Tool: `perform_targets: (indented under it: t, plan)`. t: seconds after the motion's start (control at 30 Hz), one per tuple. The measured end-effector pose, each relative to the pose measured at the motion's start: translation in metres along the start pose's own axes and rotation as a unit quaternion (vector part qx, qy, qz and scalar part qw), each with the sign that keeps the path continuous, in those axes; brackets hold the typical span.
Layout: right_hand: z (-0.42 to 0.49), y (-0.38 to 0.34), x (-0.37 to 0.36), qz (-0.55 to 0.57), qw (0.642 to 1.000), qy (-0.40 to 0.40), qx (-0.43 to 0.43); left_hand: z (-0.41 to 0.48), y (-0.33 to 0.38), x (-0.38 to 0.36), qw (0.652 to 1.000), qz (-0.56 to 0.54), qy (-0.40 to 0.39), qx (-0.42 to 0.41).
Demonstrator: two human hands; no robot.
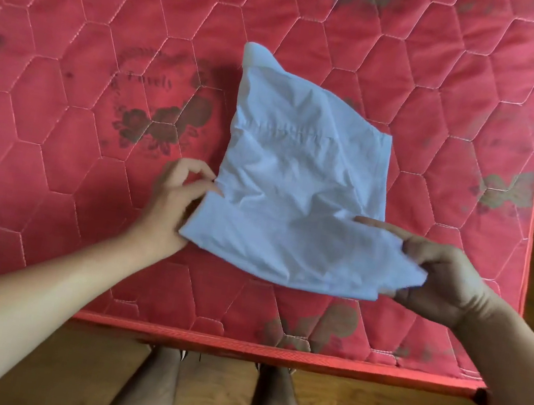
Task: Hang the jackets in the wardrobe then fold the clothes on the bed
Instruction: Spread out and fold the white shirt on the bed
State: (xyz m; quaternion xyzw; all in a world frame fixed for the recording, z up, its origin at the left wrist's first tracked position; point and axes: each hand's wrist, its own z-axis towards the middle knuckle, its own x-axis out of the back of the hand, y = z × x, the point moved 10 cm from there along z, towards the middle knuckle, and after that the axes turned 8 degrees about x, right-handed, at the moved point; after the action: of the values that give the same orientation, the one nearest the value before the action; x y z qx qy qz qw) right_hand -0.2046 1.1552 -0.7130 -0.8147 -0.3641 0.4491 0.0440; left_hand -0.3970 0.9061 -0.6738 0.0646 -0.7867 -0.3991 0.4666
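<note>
We are working at the near edge of the red quilted mattress (75, 35). The step in hand looks to be turning the bottom band of a pale garment (300, 179) up over its body.

On the left, our left hand (172, 202) is pinching the garment's left edge between thumb and forefinger, just where the turned-up band meets the body. The other fingers are curling behind, and we cannot tell whether they are touching cloth.

In the middle, the garment is lying on the mattress, roughly central and narrowing to a peak at the far end. A stitched seam is running across it, and creases are gathering through its lower half.

On the right, our right hand (445, 277) is gripping the band's right corner. The forefinger is lying straight along the top, while the thumb and remaining fingers are closing on the cloth from below. That corner seems to be riding a little off the mattress.

To do this well, we are judging that both hands should be pulling gently apart, so the band is drawing taut before it is laid down and its two ends are landing level. The right corner is sitting lower and looser than the left, so we are thinking it needs carrying further up. Smoothing the creases flat beforehand would be sparing us a lumpy fold.
</note>
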Motion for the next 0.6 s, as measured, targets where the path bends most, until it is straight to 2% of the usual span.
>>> perform_targets:
  t: [0.07,0.1,0.13,0.17,0.2,0.23,0.27,0.37,0.5,0.6]
  plan:
    - [0.009,-0.033,-0.005,0.036,0.998,-0.009,0.056,0.03,0.005,0.014,0.985,-0.158,-0.015,0.063]
    - [0.02,-0.049,-0.002,0.002,0.997,0.01,0.077,0.05,0.007,0.019,0.976,-0.2,-0.011,0.085]
    - [0.033,-0.066,0.005,-0.077,0.99,0.057,0.099,0.071,0.008,0.022,0.967,-0.228,-0.005,0.11]
    - [0.046,-0.086,0.016,-0.185,0.967,0.123,0.126,0.091,0.004,0.021,0.954,-0.261,0.001,0.145]
    - [0.058,-0.107,0.024,-0.284,0.928,0.182,0.157,0.108,-0.002,0.016,0.936,-0.302,0.0,0.182]
    - [0.07,-0.123,0.028,-0.347,0.895,0.218,0.179,0.12,-0.011,0.006,0.914,-0.338,-0.008,0.224]
    - [0.082,-0.129,0.029,-0.362,0.884,0.228,0.188,0.127,-0.021,-0.006,0.892,-0.363,-0.024,0.267]
    - [0.108,-0.12,0.033,-0.295,0.914,0.214,0.179,0.125,-0.044,-0.032,0.861,-0.382,-0.067,0.328]
    - [0.122,-0.097,0.023,-0.256,0.936,0.164,0.177,0.11,-0.051,-0.024,0.912,-0.324,-0.055,0.247]
    - [0.116,-0.082,0.03,-0.241,0.935,0.197,0.168,0.095,-0.054,-0.018,0.93,-0.283,-0.038,0.232]
